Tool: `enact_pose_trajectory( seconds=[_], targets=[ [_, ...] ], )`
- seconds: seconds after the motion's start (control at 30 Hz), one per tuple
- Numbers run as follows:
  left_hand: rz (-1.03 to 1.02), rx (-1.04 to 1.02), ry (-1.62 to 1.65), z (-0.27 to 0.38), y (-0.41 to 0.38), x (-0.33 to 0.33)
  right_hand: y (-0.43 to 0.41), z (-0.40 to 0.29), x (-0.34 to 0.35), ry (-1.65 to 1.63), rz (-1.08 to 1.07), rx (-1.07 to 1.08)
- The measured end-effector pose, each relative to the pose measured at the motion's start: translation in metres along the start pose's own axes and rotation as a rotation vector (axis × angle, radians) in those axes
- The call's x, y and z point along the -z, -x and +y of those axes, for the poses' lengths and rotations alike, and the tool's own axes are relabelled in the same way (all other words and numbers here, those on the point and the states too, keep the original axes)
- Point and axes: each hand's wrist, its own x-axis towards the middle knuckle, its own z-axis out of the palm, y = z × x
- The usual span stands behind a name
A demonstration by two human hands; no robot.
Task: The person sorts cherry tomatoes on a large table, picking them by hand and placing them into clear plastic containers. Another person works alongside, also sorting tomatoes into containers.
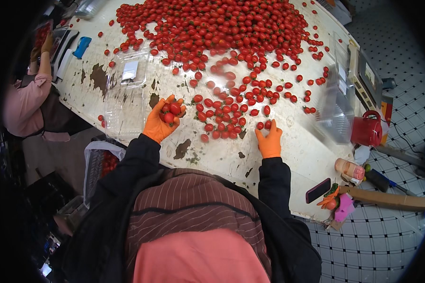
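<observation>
My left hand (160, 122), in an orange glove, is cupped around several red cherry tomatoes (169, 112). My right hand (271, 140), gloved the same way, rests low over the white table (297, 162). Its fingertips are at two cherry tomatoes (264, 125); whether they pinch one I cannot tell. Between my hands lies a loose cluster of cherry tomatoes (223, 120), and beyond it rises a large heap of them (216, 24). An open clear plastic clamshell box (124, 113) with a white label lies left of my left hand.
Stacked clear plastic boxes (334, 113) stand at the right, near a scale (366, 78) and a red pitcher (366, 131). A phone (318, 190) lies at the right front edge. A co-worker's gloved hand (47, 43) is at the far left. Below the left edge stands a lined crate (95, 169).
</observation>
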Motion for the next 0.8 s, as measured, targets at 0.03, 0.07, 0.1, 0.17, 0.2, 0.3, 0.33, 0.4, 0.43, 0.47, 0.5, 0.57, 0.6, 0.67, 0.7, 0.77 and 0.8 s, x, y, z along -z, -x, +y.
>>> enact_pose_trajectory(
  seconds=[0.03, 0.07, 0.1, 0.17, 0.2, 0.3, 0.33, 0.4, 0.43, 0.47, 0.5, 0.57, 0.6, 0.67, 0.7, 0.77, 0.8],
  targets=[
    [-0.017, 0.017, 0.022, -0.003, 0.003, -0.002, 0.002, -0.004, -0.006, -0.046, -0.016, 0.009],
    [0.022, 0.011, 0.031, -0.006, 0.006, -0.004, 0.002, -0.010, -0.012, -0.070, -0.031, 0.036],
    [0.042, 0.024, 0.047, -0.009, 0.007, -0.004, 0.001, -0.014, -0.019, -0.125, -0.002, 0.123],
    [0.080, 0.051, 0.078, -0.015, 0.008, -0.003, -0.002, -0.024, -0.027, -0.174, -0.061, 0.148],
    [0.131, 0.051, 0.101, -0.019, 0.010, -0.009, 0.000, -0.035, -0.023, -0.140, -0.085, 0.159],
    [0.093, 0.073, 0.101, -0.022, 0.016, 0.001, -0.004, -0.046, -0.020, 0.076, 0.031, 0.341],
    [0.116, 0.080, 0.102, -0.024, 0.017, 0.001, -0.005, -0.052, -0.019, 0.073, 0.153, 0.435],
    [0.119, 0.116, 0.119, -0.026, 0.018, 0.009, -0.011, -0.068, -0.019, 0.071, 0.135, 0.553],
    [0.121, 0.133, 0.127, -0.026, 0.020, 0.012, -0.013, -0.076, -0.023, 0.069, 0.125, 0.612],
    [0.132, 0.131, 0.110, -0.028, 0.021, 0.013, -0.015, -0.085, -0.030, 0.059, 0.163, 0.730],
    [0.145, 0.127, 0.094, -0.030, 0.021, 0.014, -0.013, -0.093, -0.040, 0.042, 0.172, 0.772],
    [0.183, 0.122, 0.059, -0.034, 0.022, 0.012, -0.013, -0.098, -0.060, 0.128, 0.089, 0.774],
    [0.208, 0.117, 0.041, -0.035, 0.023, 0.011, -0.011, -0.103, -0.066, 0.184, 0.071, 0.756],
    [0.250, 0.107, 0.006, -0.039, 0.025, 0.005, -0.012, -0.106, -0.073, 0.235, 0.084, 0.741],
    [0.252, 0.112, -0.013, -0.039, 0.026, 0.005, -0.012, -0.107, -0.075, 0.259, 0.090, 0.732],
    [0.256, 0.122, -0.054, -0.040, 0.028, 0.005, -0.011, -0.108, -0.075, 0.207, 0.124, 0.745],
    [0.274, 0.126, -0.116, -0.041, 0.029, 0.003, -0.011, -0.107, -0.074, 0.168, 0.135, 0.755]
  ],
)
